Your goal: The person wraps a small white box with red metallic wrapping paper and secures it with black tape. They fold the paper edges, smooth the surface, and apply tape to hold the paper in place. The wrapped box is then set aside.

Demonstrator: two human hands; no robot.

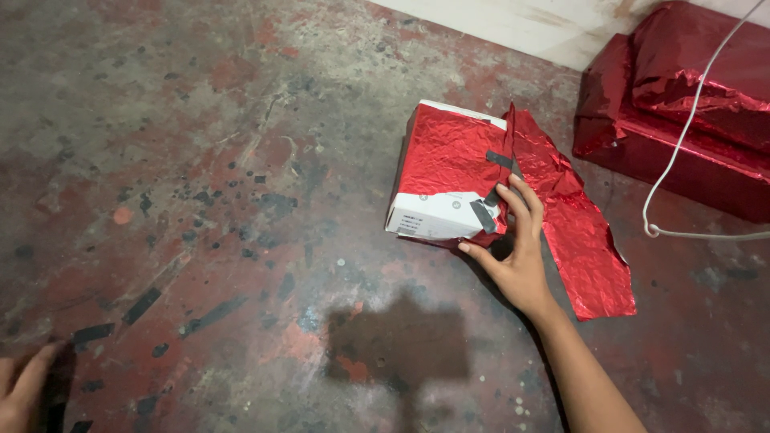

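left hand (pixel 20 393) cut off at frame corner | wrapped boxes (pixel 682 104) cropped (right edge)

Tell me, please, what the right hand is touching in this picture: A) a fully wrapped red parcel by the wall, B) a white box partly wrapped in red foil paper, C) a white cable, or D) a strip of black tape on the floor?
B: the right hand has its fingers pressed on the corner of the white box, where red foil paper is fastened with dark tape; the cable and wrapped parcels lie apart from it.
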